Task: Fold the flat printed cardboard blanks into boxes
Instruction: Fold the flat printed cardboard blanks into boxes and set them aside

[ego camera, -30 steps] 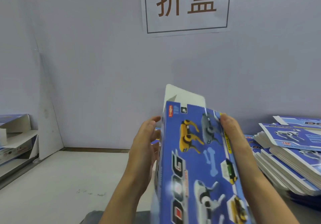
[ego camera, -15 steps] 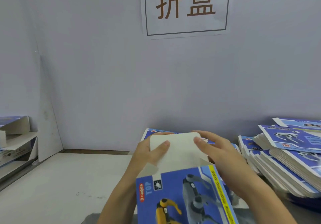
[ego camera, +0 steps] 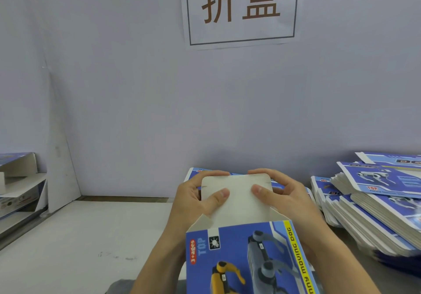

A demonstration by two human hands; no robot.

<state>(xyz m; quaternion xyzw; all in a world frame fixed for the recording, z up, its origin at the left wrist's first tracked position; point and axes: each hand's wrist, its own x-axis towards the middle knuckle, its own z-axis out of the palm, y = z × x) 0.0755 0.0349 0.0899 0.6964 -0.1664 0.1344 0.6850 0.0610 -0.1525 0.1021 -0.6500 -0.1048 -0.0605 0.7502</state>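
- Box [ego camera: 248, 257], held above the counter [ego camera: 79, 236], runs lengthwise away from the person, open end farthest.
- Blue panel printed with robot dogs faces up; plain white flap [ego camera: 237, 193] stands at the far end.
- Left hand [ego camera: 193, 200] and right hand [ego camera: 287, 198] pinch the flap, thumbs in front, fingers [ego camera: 268, 174] curled behind.

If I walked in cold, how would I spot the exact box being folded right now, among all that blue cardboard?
Start at the big paper sign on the wall and look straight down to the two hands. The left hand and right hand pinch the white flap of the blue box. Unlike the flat blanks stacked at right, it is opened up and held.
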